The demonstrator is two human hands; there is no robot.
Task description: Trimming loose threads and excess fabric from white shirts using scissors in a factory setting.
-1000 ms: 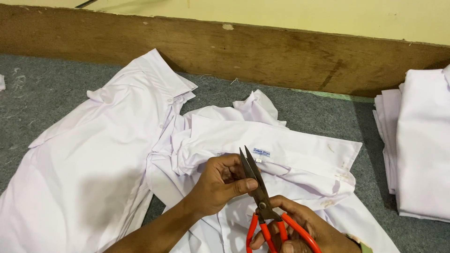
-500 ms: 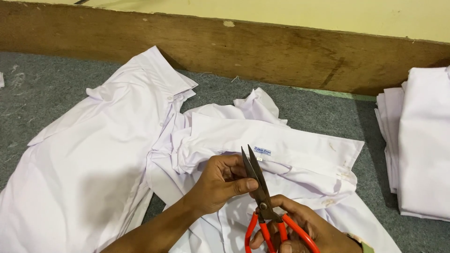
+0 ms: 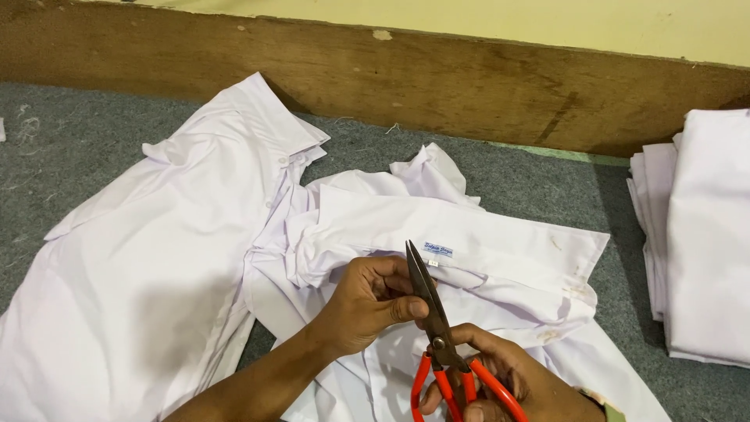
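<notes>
A white shirt (image 3: 469, 234) lies crumpled on the grey carpet, its collar with a small blue label (image 3: 438, 250) facing me. My left hand (image 3: 367, 301) pinches the shirt fabric just below the collar. My right hand (image 3: 500, 383) grips the red handles of a pair of scissors (image 3: 433, 324). The dark blades point up toward the label and sit nearly together, right beside my left thumb and fingers.
A second white shirt (image 3: 156, 258) is spread out to the left. A stack of folded white shirts (image 3: 703, 234) stands at the right edge. A worn wooden board (image 3: 469, 86) runs along the back of the grey carpet (image 3: 70, 148).
Barely anything differs: the scissors and both hands stay at the collar, with only a slight shift of the view.
</notes>
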